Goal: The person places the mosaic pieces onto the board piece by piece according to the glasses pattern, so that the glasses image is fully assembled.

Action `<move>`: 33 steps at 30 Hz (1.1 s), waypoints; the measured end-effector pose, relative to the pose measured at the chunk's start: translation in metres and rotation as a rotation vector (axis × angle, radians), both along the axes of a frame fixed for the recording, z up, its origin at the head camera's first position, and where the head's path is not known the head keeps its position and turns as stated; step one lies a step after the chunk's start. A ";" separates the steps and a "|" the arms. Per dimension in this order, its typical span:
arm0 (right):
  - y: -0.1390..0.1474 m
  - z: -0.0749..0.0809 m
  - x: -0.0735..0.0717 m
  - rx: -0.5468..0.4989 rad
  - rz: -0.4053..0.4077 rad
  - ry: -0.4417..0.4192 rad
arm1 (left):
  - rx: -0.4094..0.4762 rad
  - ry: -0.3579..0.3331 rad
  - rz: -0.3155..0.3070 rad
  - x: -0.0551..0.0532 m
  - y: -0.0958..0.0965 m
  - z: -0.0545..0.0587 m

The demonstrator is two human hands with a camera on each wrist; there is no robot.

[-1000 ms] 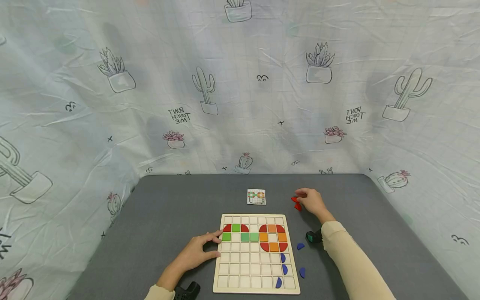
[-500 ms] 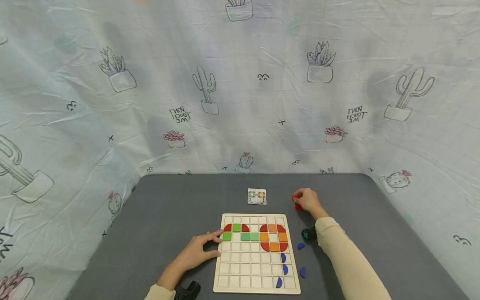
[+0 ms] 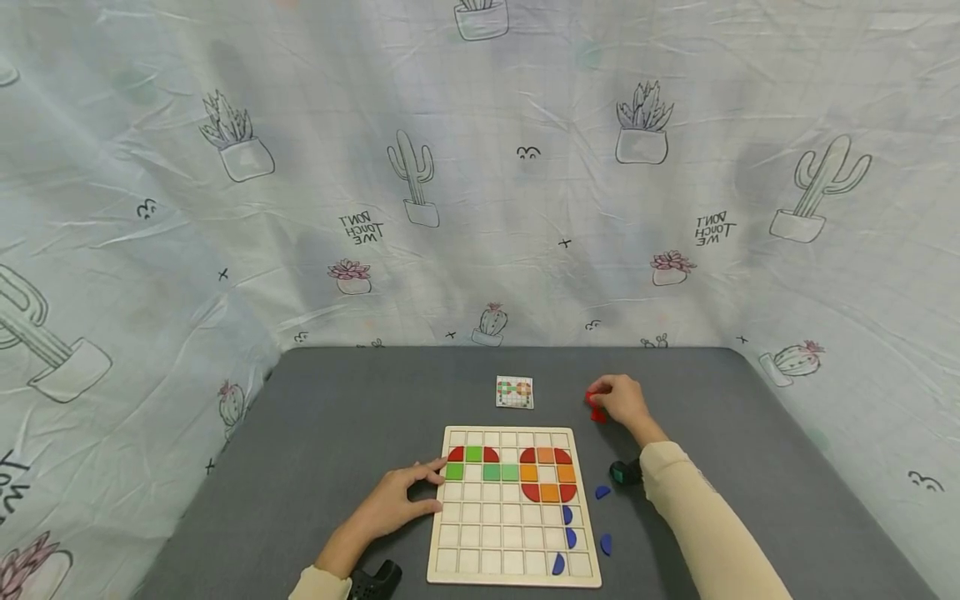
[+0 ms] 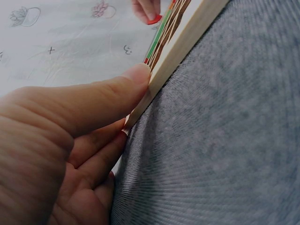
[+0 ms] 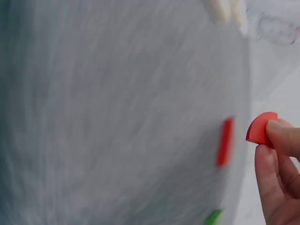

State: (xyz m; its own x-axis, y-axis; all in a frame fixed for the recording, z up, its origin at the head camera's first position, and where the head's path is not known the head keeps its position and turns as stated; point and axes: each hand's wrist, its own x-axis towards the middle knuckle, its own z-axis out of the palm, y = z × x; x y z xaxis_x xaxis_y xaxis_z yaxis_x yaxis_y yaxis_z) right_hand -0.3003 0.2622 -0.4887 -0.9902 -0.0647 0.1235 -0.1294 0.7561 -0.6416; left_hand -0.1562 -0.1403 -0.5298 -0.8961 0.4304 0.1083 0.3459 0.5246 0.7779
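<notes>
My right hand (image 3: 622,400) is above the grey table to the right of a pattern card (image 3: 514,402), pinching a red quarter-circle tile (image 5: 260,127) between thumb and fingers. Another red tile (image 3: 597,415) lies just below that hand. At the left side of a wooden grid board (image 3: 480,533), my left hand (image 3: 392,502) rests its thumb and fingertips, spread apart, against the edge. Red, green and orange tiles fill several cells of the board's upper rows, with orange squares and red corners forming a ring around one bare cell (image 3: 547,474) at the right.
On the board's lower right lie 3 blue tiles, one of them a blue half-round tile (image 3: 558,564) near the front. Off the board's right edge, a blue tile (image 3: 602,492) and another blue tile (image 3: 606,544) lie on the table. A cactus-print curtain (image 3: 480,208) surrounds the table.
The red tile has turned slightly in my right fingers while that wrist shifted left and then back right. My left hand and the board hold the same place.
</notes>
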 end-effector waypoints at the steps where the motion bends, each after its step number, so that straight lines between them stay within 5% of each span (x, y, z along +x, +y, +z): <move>1: -0.002 0.002 0.002 -0.007 0.000 0.000 | -0.001 0.000 0.000 0.000 0.000 0.000; 18: -0.087 0.028 0.072 -0.254 0.139 -0.161 | -0.006 0.008 -0.006 0.000 0.001 0.002; 33: -0.170 0.021 0.115 -0.222 0.387 -0.241 | -0.015 0.030 -0.003 0.001 0.001 0.004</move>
